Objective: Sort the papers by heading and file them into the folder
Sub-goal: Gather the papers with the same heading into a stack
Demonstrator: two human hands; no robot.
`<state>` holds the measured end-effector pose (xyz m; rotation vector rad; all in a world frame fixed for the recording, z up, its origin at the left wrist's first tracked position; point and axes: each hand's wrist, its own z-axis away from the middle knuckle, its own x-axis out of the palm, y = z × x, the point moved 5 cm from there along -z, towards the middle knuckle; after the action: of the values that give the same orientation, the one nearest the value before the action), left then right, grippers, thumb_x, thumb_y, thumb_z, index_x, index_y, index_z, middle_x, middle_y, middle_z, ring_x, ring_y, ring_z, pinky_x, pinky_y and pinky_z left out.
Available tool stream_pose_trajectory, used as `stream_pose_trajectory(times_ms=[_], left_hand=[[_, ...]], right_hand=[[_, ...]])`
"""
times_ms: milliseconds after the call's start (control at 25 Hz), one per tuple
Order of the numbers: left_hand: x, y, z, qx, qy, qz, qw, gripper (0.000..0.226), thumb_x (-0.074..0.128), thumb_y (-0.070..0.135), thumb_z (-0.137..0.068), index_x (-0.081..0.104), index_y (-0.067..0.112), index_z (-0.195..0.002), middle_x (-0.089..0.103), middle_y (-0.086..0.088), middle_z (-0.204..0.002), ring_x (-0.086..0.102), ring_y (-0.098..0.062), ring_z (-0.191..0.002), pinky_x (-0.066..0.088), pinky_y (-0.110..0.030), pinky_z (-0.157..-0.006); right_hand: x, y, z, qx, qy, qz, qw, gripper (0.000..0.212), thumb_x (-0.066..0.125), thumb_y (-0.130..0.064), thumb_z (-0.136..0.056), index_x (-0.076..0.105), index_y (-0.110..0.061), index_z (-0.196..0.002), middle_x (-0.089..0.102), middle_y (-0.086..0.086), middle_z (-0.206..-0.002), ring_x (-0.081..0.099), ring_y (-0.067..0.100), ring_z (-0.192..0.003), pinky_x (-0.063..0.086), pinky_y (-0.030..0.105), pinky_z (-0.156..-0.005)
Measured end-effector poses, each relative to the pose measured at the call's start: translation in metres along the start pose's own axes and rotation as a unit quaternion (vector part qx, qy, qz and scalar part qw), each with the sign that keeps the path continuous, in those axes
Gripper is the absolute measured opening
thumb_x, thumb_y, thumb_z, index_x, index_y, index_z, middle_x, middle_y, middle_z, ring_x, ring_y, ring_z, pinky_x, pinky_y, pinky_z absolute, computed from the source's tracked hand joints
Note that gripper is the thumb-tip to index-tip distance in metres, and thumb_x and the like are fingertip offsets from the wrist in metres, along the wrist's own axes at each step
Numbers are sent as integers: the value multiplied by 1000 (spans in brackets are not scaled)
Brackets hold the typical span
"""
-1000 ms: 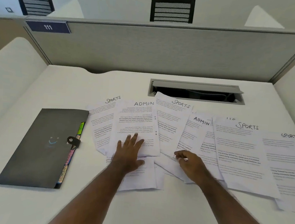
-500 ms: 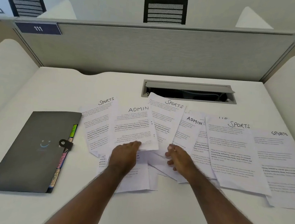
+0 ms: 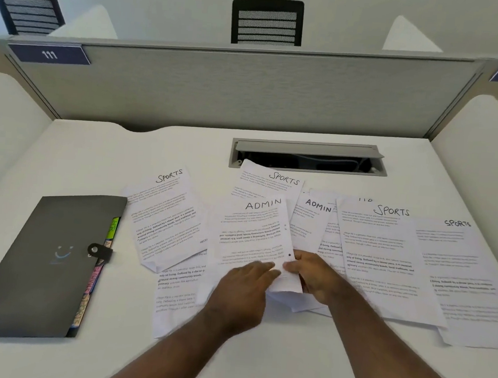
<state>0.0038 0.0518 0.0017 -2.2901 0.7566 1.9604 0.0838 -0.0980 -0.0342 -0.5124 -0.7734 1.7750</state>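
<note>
Gripping the near right edge of an ADMIN sheet (image 3: 253,234), the right hand (image 3: 312,276) has its fingers curled round the paper's lower corner. Left hand (image 3: 245,290) lies on the same sheet just beside it, fingers fairly straight and pressing on the paper; slight blur there, so I can't tell if the thumb is under the sheet. Both hands close together, almost touching.

Papers fanned across the middle and right of the white table (image 3: 66,150), overlapping:
- SPORTS sheet (image 3: 165,215) far left of the spread, tilted, near corner curled.
- SPORTS sheet (image 3: 272,181) at the far side, its top edge touching the cable tray (image 3: 308,156).
- second ADMIN sheet (image 3: 311,217) partly under its neighbours.
- large SPORTS sheet (image 3: 385,253) right of the hands.
- another SPORTS sheet (image 3: 467,271) at the far right, running to the frame edge.
- more sheets under the held one, headings hidden.

Folder (image 3: 42,262): dark grey, closed, flat on the table left of the papers, apart from the hands. Snap strap on its right edge, coloured tabs poking out there; the SPORTS sheet on the left lies just beside it.

Grey partition (image 3: 249,90) along the far edge, label "111" (image 3: 49,53) at its left end.
</note>
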Motion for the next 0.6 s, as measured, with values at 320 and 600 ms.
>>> stream_pose_trajectory(times_ms=[320,600], left_hand=[[-18,-92,-6,-427,43,323,843,57,61,27,-93,42,15,-145,47,-5,-146,48,-25,-132,39,-39,-109],[-3,-99,-13,-468,12,641,609,32,59,4,-94,62,11,-125,70,-10,-121,67,-31,-109,50,-53,-99]], right_hand=[[-37,4,8,-64,67,-28,995,23,56,-8,-96,66,-18,-114,74,2,-112,71,24,-101,57,47,-88],[-30,-17,22,-126,38,-81,988,23,51,-27,-100,67,-20,-115,75,0,-110,72,21,-97,58,33,-70]])
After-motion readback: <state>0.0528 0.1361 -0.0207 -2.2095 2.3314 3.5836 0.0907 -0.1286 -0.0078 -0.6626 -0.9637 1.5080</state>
